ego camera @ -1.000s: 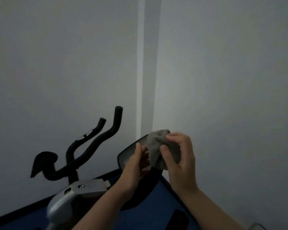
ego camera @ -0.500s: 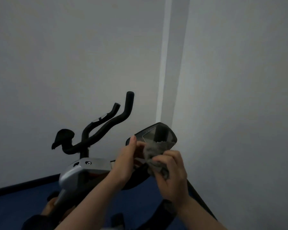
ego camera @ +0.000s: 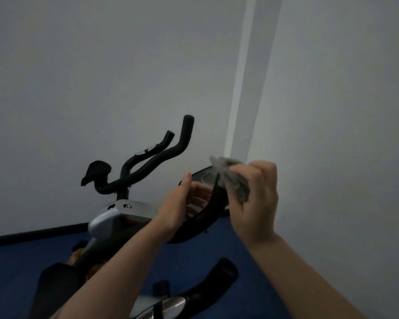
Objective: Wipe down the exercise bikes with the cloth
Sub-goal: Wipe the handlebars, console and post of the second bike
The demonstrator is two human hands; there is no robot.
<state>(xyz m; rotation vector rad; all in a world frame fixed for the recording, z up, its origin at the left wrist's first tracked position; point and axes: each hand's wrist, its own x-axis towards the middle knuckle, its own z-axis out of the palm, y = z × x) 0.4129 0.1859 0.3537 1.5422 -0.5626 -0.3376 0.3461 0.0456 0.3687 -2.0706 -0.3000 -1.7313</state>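
Observation:
A black exercise bike console (ego camera: 205, 177) stands in front of me, its screen tilted up. My right hand (ego camera: 255, 199) grips a bunched grey cloth (ego camera: 234, 177) against the console's right side and top edge. My left hand (ego camera: 180, 203) holds the console's left edge, thumb up and fingers curled behind it. A second exercise bike (ego camera: 124, 210) with a silver-grey body and curved black handlebars (ego camera: 161, 157) stands behind, on the left.
White walls meet in a corner just behind the console. The floor (ego camera: 21, 261) is blue with a black skirting strip along the left wall. A black handlebar grip (ego camera: 219, 276) and silver part of the near bike sit low in view.
The view has shifted so the bikes sit further right and higher. My right hand with the cloth has moved up from the console's lower face to its upper right edge.

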